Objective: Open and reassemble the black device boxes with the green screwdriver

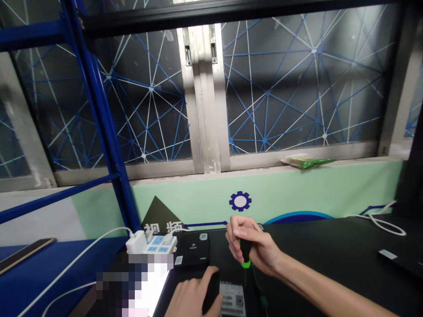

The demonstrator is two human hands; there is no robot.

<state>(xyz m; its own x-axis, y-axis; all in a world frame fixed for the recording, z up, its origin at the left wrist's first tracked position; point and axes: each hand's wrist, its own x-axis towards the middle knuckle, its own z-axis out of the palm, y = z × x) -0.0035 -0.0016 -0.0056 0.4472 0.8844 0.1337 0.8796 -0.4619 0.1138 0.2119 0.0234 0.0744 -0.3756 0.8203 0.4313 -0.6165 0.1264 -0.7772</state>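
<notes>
My right hand (251,244) is raised over the black table, its fingers wrapped round a tool with a black-and-green handle (245,253). The far end of that tool is hidden in the fist, so its exact kind does not show. My left hand (193,295) lies low near the front edge of the view, index finger and thumb spread apart on a dark surface. Just right of the left thumb is a white printed label (233,299) with a QR code. A flat black box (192,247) sits beyond the left fingertips.
Left of the box stands a white power strip (161,243) with a plugged-in charger (136,242) and white cables. A bright, partly pixelated screen (155,286) is at lower left. A blue frame post (105,119) rises at left. Another black device (401,262) lies far right.
</notes>
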